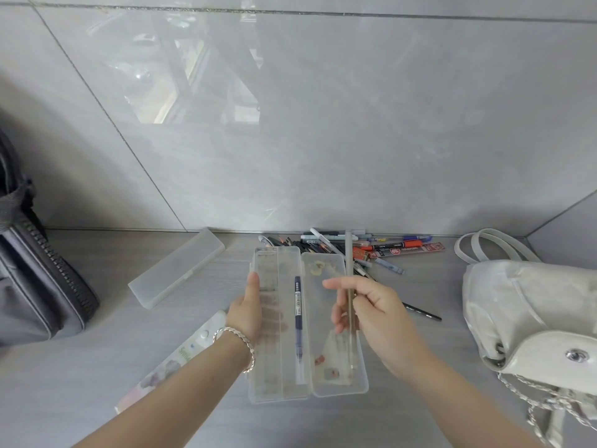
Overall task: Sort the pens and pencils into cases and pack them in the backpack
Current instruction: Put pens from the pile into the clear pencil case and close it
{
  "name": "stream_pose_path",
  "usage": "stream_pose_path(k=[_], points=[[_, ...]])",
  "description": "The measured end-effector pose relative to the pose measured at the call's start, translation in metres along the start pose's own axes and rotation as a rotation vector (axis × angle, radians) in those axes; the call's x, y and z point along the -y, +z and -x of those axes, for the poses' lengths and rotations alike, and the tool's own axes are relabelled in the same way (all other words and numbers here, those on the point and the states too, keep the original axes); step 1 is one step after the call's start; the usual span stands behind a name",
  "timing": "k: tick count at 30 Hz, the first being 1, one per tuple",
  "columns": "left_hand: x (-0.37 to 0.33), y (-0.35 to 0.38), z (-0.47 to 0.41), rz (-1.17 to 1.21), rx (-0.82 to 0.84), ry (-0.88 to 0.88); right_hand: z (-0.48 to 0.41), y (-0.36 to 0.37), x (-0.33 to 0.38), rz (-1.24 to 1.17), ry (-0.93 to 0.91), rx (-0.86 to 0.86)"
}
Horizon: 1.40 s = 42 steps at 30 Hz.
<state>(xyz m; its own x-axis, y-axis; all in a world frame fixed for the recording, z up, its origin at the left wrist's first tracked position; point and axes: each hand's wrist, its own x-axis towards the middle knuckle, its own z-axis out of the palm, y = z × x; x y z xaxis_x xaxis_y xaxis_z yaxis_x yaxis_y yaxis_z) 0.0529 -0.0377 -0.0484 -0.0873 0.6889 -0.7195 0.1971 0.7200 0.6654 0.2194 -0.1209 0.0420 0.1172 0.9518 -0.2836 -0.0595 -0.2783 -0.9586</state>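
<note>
Pinching pen (pixel 348 253) over case (pixel 274 383), backpack (pixel 38 286) left, bag (pixel 523 305) right

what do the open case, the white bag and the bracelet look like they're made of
open case: translucent frosted plastic, seemingly rigid; the left hand beneath shows through it.
white bag: looks like soft leather or faux leather, with a slight sheen, creases and a metal snap.
bracelet: shiny, silvery twisted metal; which metal I can't tell.
</note>
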Motion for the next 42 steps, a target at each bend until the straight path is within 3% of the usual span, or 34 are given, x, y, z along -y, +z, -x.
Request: stream_pose_path(k=[3,11,16,20,26,31,35,38,42], points=[[0.002,-0.001,0.002,0.033,0.005,-0.007,-0.001,0.002,0.002,-0.093,0.061,0.048],[-0.007,0.000,0.024,-0.028,0.022,0.020,0.001,0.017,0.019,-0.024,0.115,0.133],[-0.010,0.000,0.029,-0.102,0.016,0.027,-0.006,0.027,0.006,0.317,0.193,0.101],[-0.007,0.002,0.028,-0.100,-0.012,0.042,-0.010,0.039,-0.012,0.420,0.263,0.070],[-0.003,-0.005,0.023,-0.067,-0.018,0.024,0.000,0.056,-0.012,0.624,0.192,0.197],[-0.005,-0.007,0.023,-0.120,0.003,0.044,-0.025,0.039,-0.009,0.999,-0.027,0.063],[-0.006,-0.005,0.028,-0.145,0.004,0.110,-0.033,0.036,-0.009,1.170,-0.033,0.067],[-0.004,-0.003,0.029,-0.146,-0.017,0.129,-0.032,0.040,-0.012,1.118,-0.027,0.091],[0.000,-0.004,0.027,-0.126,-0.024,0.086,-0.025,0.035,-0.013,0.839,-0.041,0.079]])
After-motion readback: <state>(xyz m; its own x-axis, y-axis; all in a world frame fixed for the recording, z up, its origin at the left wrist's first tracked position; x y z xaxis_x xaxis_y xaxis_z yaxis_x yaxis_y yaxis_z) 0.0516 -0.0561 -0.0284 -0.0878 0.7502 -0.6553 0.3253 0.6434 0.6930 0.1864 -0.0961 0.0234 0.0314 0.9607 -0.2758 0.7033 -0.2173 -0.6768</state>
